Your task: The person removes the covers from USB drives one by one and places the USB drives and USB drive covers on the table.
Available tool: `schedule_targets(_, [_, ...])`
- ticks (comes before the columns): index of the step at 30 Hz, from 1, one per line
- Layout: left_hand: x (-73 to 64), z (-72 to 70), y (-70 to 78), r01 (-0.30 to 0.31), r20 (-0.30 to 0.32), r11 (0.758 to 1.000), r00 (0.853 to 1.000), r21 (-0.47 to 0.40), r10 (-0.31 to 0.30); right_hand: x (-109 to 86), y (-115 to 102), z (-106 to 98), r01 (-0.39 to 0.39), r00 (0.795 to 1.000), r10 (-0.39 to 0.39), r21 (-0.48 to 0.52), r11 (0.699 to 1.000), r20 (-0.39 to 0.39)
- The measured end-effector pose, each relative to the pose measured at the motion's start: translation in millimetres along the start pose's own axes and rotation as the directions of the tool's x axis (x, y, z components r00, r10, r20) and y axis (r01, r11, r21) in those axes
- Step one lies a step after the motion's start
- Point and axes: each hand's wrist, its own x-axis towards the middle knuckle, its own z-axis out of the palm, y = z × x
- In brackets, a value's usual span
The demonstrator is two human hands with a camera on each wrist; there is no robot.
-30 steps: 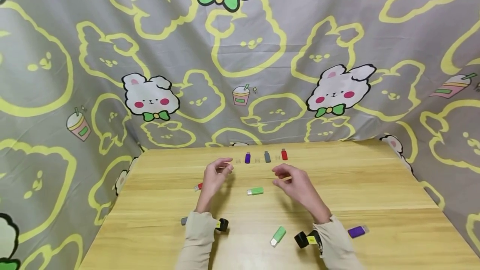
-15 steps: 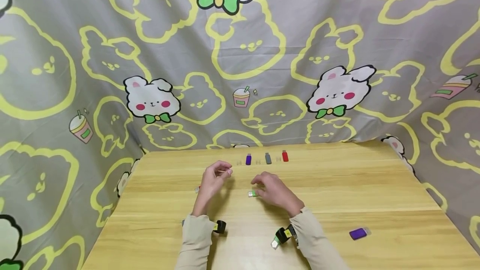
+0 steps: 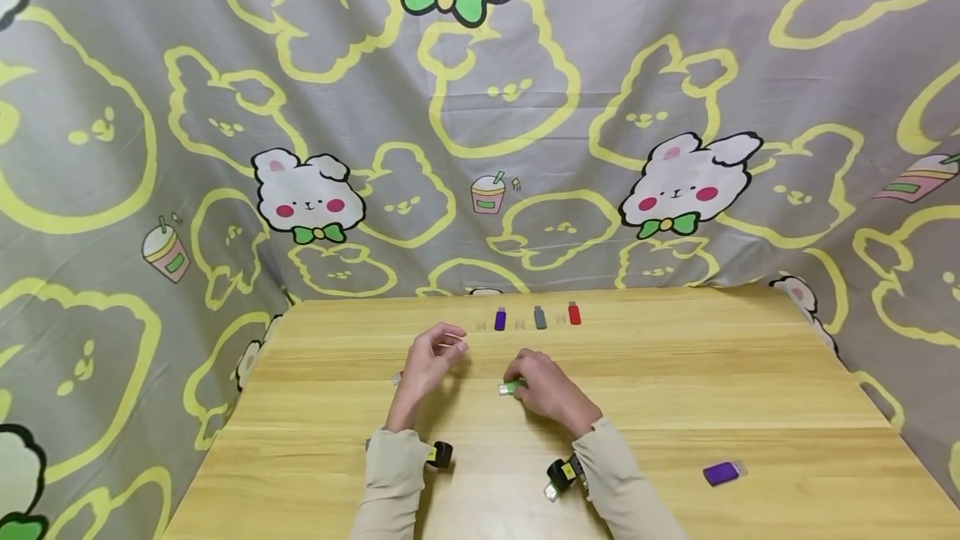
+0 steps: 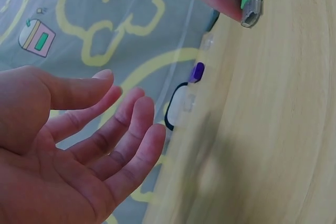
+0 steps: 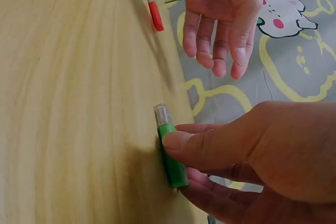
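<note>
A green USB stick (image 5: 170, 156) with a clear cap is pinched between the thumb and fingers of my right hand (image 3: 546, 383), low over the middle of the table. In the left wrist view its capped end (image 4: 252, 11) points out from the fingers. My left hand (image 3: 433, 361) hovers to the left with loosely bent fingers (image 4: 118, 145), holding nothing. Just left of that hand lies a red USB stick (image 5: 156, 15), mostly covered by the wrist in the head view. A second green USB stick (image 3: 552, 491) lies under the right wrist camera, largely hidden.
Along the far edge stand a purple USB stick (image 3: 500, 319), a grey one (image 3: 540, 317) and a red one (image 3: 574, 313), with small clear pieces (image 3: 520, 324) between. Another purple stick (image 3: 722, 473) lies front right on the wooden table (image 3: 787, 407). A patterned curtain (image 3: 525, 140) hangs behind.
My right hand has moved left and down to the green USB stick in the middle and now pinches it. The left hand has stayed nearly in place.
</note>
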Motion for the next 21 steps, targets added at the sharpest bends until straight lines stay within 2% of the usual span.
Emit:
schedule_targets(7, [-1.4,2.4,1.3,0.008,0.002,1.0,1.0,0.018,-0.008,-0.5,4,4,-0.024,0.999,0.024,0.017,1.0,-0.02])
schedule_targets(12, [-1.5,5.9,0.9,-0.008,0.042,1.0,0.999,0.027,0.007,-3.0,5,1,-0.032,0.999,0.034,0.076,0.997,-0.031])
schedule_targets(16, [-1.9,8.6,3.1,-0.024,0.082,0.998,0.996,0.052,0.02,-4.1,4,-7,-0.061,0.996,0.068,0.112,0.992,-0.062])
schedule_targets(21, [-1.4,12.7,6.3,-0.045,0.103,0.995,0.994,0.088,0.036,-3.6,0,-22,-0.096,0.987,0.113,0.145,0.985,-0.113])
